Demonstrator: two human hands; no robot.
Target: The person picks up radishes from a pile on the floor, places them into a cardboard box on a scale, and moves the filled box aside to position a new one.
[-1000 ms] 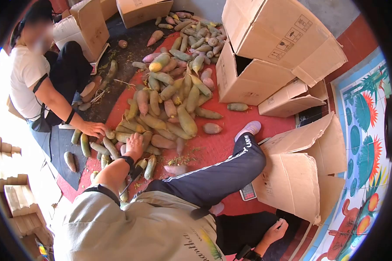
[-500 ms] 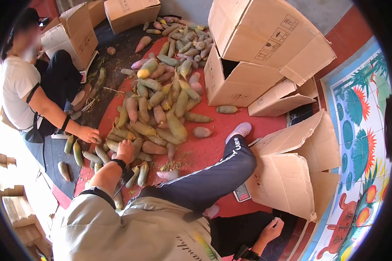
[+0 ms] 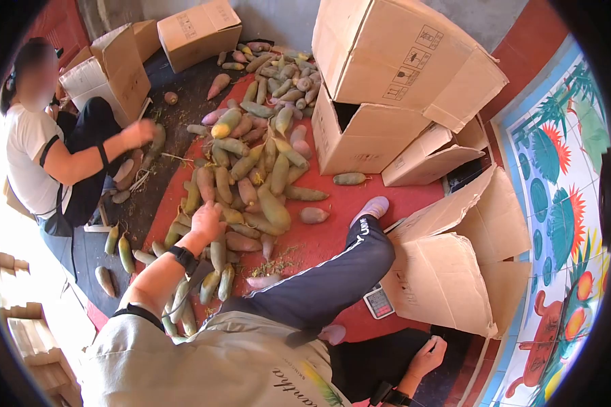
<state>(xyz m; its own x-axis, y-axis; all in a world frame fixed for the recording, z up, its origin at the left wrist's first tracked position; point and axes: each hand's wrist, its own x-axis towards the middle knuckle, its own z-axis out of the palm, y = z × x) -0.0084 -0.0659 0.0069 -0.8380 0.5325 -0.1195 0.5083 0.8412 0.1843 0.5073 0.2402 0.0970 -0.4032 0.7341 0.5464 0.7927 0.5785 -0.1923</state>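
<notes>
My left hand (image 3: 207,220) reaches down over the middle of a large heap of green and pinkish radishes (image 3: 271,207). Its fingers point into the heap and are partly hidden, so I cannot make out whether it grips one. Just below it lies an upright greenish radish (image 3: 218,254), close to my wrist. My right hand (image 3: 429,356) rests by my bent right knee, its fingers curled in, with no object visible in them. It is away from the radishes, below an open cardboard box (image 3: 441,281).
A co-worker (image 3: 37,146) squats at the left, one hand raised. Cardboard boxes (image 3: 380,132) are stacked at the right; others (image 3: 200,34) stand at the back left. A small scale display (image 3: 379,303) shows beside my leg. Loose radishes (image 3: 104,280) lie at the left.
My left hand has moved up and slightly right over the heap. The co-worker's hand has risen away from the radishes. My right hand stays by my knee.
</notes>
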